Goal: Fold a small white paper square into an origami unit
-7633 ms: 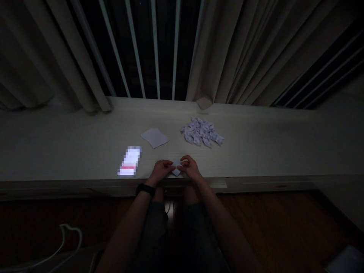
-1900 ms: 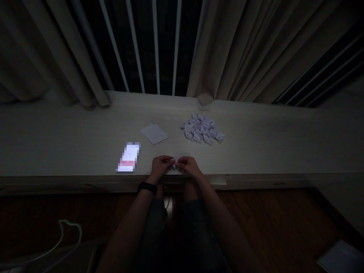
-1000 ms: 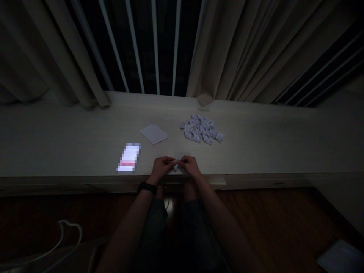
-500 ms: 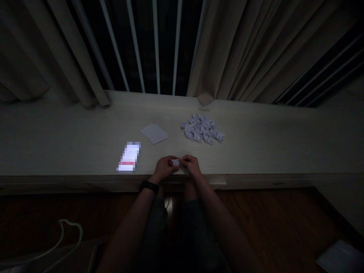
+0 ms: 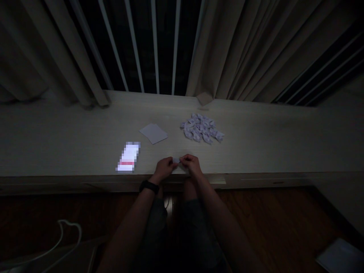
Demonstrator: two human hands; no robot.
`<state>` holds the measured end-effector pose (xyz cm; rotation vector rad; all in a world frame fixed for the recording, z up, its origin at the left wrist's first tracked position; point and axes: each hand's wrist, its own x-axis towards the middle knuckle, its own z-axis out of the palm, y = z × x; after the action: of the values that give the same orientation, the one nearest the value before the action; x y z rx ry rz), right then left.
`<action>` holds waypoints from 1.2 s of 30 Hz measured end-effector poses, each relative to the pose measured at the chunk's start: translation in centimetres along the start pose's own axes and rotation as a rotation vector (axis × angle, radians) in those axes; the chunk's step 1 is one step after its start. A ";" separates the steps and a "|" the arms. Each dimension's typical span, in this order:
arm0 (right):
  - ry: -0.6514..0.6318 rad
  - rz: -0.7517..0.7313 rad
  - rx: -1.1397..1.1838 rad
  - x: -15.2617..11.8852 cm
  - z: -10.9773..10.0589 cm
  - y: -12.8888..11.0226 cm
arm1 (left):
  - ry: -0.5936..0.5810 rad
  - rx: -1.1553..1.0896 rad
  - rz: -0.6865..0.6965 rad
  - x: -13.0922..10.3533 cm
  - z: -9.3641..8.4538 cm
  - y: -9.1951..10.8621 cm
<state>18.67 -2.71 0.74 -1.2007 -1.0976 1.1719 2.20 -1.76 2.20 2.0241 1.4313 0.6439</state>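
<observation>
A small piece of white paper [image 5: 176, 160] is held between my two hands, just above the front edge of the pale ledge [image 5: 270, 144]. My left hand [image 5: 164, 168], below a black wristband, pinches its left side. The fingers of my right hand [image 5: 190, 163] are closed on its right side. Beyond my hands, to the right, lies a pile of folded white paper pieces [image 5: 201, 128]. Flat white sheets [image 5: 154, 133] rest a little further left, overlapping each other.
A lit phone [image 5: 129, 157], blurred out, lies left of my hands near the front edge. Curtains [image 5: 233, 49] and window bars [image 5: 156, 49] stand behind the ledge. A white cable [image 5: 80, 231] shows at the lower left.
The fingers of both hands have shifted slightly around the small paper, which now shows less of its surface. The sheets and the pile lie as before.
</observation>
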 end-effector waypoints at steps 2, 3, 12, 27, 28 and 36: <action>0.040 0.019 0.005 0.1 0.1 0.2 | 0.002 0.018 -0.004 0.0 0.0 0.0; 0.063 0.028 0.015 0.2 0.1 0.3 | 0.004 0.014 -0.003 0.0 0.0 0.0; 0.121 0.003 0.060 0.3 -0.2 0.7 | -0.028 -0.051 0.035 0.1 -0.2 0.0; 0.160 -0.006 0.025 0.3 -0.1 0.5 | 0.022 -0.097 0.004 0.0 -0.2 0.3; 0.161 -0.012 0.021 0.3 -0.1 0.6 | 0.017 -0.109 0.011 -0.1 -0.2 0.3; 0.153 0.035 0.066 0.5 -0.1 0.8 | 0.046 -0.091 0.022 -0.2 -0.1 0.2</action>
<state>18.78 -2.22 -0.06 -1.2413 -0.9201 1.1146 2.15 -2.02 2.40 1.9686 1.3815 0.7556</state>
